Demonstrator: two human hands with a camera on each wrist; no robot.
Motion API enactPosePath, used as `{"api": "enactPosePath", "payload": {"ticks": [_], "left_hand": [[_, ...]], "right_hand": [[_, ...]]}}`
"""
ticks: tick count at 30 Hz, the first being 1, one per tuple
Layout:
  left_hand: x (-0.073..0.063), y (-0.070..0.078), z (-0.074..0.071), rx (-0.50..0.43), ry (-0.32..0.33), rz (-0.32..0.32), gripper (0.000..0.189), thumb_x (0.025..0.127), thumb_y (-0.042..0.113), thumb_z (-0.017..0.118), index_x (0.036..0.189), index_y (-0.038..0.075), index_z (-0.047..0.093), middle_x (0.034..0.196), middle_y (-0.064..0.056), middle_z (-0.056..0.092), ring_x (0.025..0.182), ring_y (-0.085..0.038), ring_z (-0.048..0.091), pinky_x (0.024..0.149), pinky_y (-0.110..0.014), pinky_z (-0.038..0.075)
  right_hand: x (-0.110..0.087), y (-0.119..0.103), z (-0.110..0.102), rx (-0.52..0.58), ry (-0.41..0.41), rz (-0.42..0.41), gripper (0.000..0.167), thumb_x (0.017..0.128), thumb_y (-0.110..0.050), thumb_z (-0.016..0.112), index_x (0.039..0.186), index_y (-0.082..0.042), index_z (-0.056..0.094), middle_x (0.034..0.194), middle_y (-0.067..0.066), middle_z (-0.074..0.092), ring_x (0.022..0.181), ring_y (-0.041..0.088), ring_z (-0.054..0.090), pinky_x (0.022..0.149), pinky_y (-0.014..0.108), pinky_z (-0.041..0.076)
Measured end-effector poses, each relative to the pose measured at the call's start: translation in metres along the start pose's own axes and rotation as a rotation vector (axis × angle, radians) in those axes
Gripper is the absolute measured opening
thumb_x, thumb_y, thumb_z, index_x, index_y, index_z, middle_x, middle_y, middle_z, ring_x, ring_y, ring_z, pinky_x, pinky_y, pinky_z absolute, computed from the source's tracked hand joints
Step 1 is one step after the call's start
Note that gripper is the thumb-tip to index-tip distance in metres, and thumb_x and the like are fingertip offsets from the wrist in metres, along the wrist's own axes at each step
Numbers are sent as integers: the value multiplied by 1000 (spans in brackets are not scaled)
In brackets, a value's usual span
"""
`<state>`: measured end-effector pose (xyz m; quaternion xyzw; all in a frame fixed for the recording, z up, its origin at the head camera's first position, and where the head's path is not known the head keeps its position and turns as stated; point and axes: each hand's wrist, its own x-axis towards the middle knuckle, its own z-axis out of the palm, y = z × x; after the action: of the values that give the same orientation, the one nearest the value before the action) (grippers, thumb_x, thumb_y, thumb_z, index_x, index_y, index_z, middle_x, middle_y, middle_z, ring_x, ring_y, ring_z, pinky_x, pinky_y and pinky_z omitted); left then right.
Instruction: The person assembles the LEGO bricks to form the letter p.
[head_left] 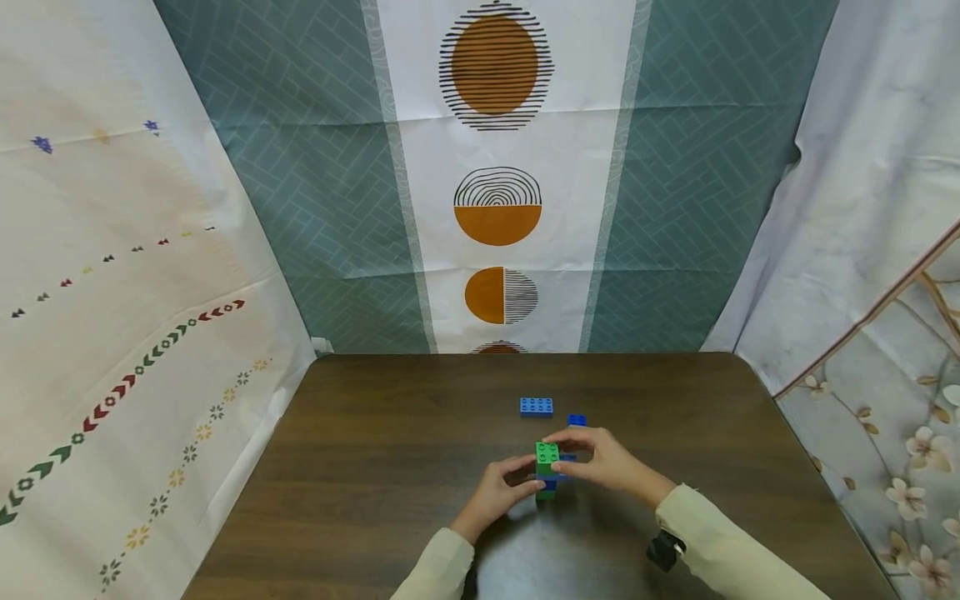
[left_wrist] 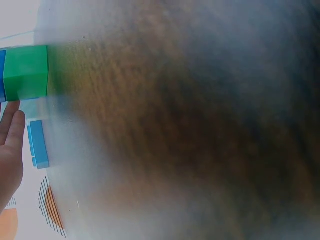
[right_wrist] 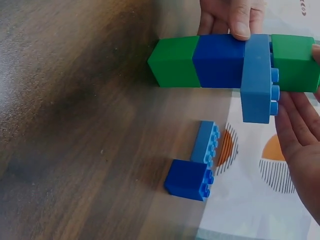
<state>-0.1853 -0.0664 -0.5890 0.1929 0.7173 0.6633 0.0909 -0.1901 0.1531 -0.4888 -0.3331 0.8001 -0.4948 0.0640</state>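
Note:
Both hands are at an upright stack of toy building bricks. At the bottom is a green brick (right_wrist: 175, 62), with a dark blue brick (right_wrist: 220, 61) above it. Across that lies a longer light blue brick (right_wrist: 256, 82), jutting out to the right. A second green brick (head_left: 547, 455) tops the stack. My left hand (head_left: 498, 497) grips the stack from the left, its thumb at the dark blue brick. From the right, my right hand (head_left: 603, 458) pinches the top green brick; its thumb is mostly cut off in the right wrist view.
Behind the stack on the brown table (head_left: 390, 467) lie another light blue brick (head_left: 536, 407) and a loose dark blue brick (head_left: 576, 420). Patterned cloths hang beyond the table's far and side edges.

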Motion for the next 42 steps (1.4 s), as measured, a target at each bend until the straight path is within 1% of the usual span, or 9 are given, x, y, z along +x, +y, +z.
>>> {"api": "enactPosePath", "payload": {"ticks": [3,7,11,14,19,23,31,37,42], "left_hand": [[0,0,0,4,1,-4,41,88,7,70,127,-1,61,116,-17,64,109,-27,63,88,-28,53],[-1,3,0,20,2,-9,40,88,5,69,126,-2,61,116,-18,64,108,-26,63,88,-27,53],[-4,16,1,18,-1,15,39,87,3,69,124,-7,60,114,-21,64,106,-27,64,87,-28,54],[-7,28,1,11,-3,2,40,87,3,69,124,-7,60,114,-21,64,106,-28,64,87,-28,54],[-9,35,1,11,1,-18,41,88,4,69,126,-7,59,116,-21,63,108,-31,63,87,-28,54],[-8,33,2,1,1,-36,41,88,5,69,126,-6,59,117,-22,63,108,-32,62,86,-28,54],[-2,1,1,15,-2,-50,41,89,9,69,128,1,60,119,-15,64,107,-23,63,85,-27,54],[-1,0,1,-3,-5,-39,41,89,13,70,127,2,61,119,-14,64,107,-21,64,85,-28,54],[-3,7,1,-12,4,-43,40,88,9,70,126,0,61,119,-17,64,108,-27,63,85,-27,54]], "right_hand": [[1,-5,-3,22,-15,18,32,87,-6,70,117,3,63,107,15,66,95,27,64,85,48,54],[3,9,0,65,-20,30,31,87,-5,71,116,2,63,107,15,65,95,26,64,85,53,52],[3,26,2,85,-19,33,31,87,-8,72,117,-2,64,108,11,66,95,20,64,86,52,52],[3,30,2,110,-21,29,31,87,-11,72,116,-4,65,108,10,66,95,18,64,87,50,52],[3,31,3,139,-23,26,31,88,-13,72,116,-5,65,110,10,66,98,19,64,88,53,51],[3,32,4,136,-20,32,30,88,-12,71,116,-5,65,110,10,66,98,20,64,88,52,51],[2,28,4,116,-14,53,29,88,-13,72,115,-5,65,109,9,66,95,20,63,87,48,53],[1,29,4,138,-6,58,29,88,-12,71,116,-4,65,109,11,66,96,20,64,87,54,51],[0,34,7,150,8,24,29,90,-10,69,117,-4,64,113,13,66,97,18,63,88,50,52]]}}
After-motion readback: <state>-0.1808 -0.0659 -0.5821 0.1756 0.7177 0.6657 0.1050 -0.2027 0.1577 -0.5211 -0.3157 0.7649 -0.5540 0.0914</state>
